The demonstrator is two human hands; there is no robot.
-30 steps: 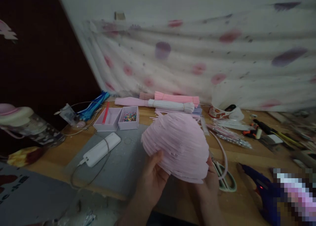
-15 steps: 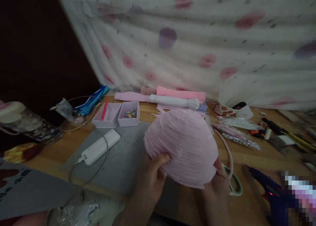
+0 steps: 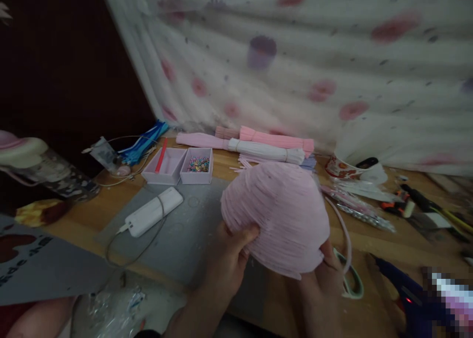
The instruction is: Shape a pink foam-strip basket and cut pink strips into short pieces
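Note:
I hold a pink ribbed dome-shaped piece above the grey mat with both hands. My left hand grips its lower left rim, thumb pressed on the outer surface. At the lower right rim, my right hand is closed on the edge, fingers partly hidden beneath. A thin pink strand curves down along the dome's right side.
On the wooden table lie a white power bank with cable, two small pink boxes, bundles of pink and white sticks, green-handled scissors, a blue glue gun, tools at right, a bottle at left. A flowered curtain hangs behind.
The dome has turned slightly and sits a little lower in my hands. The view has shifted a bit; my grip stays the same.

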